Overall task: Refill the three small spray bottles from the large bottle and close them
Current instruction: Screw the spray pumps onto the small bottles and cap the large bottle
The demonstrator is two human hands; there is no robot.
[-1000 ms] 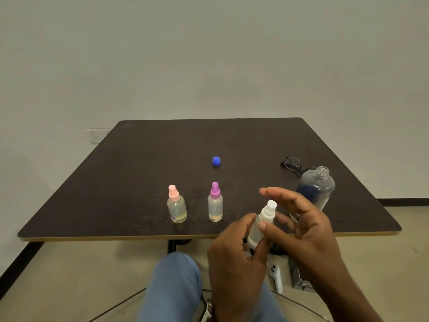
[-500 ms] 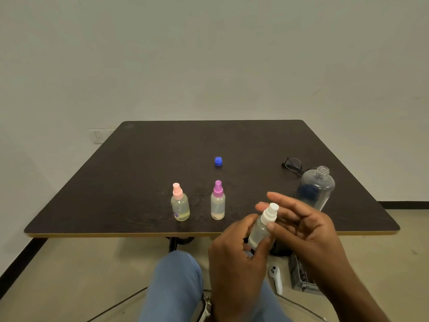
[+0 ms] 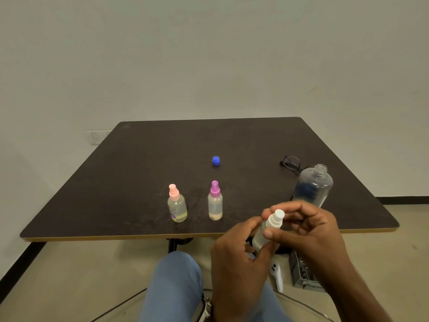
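Right hand (image 3: 308, 231) grip pinches the white spray cap (image 3: 276, 218); left hand (image 3: 239, 249) grip wraps the small clear spray bottle (image 3: 261, 238), held off the dark tabletop (image 3: 139, 173) edge — a slip likely drops it to the floor. Cross-threading would leak. Large clear bottle (image 3: 313, 184) stands uncapped nearby — elbow bump spills it.
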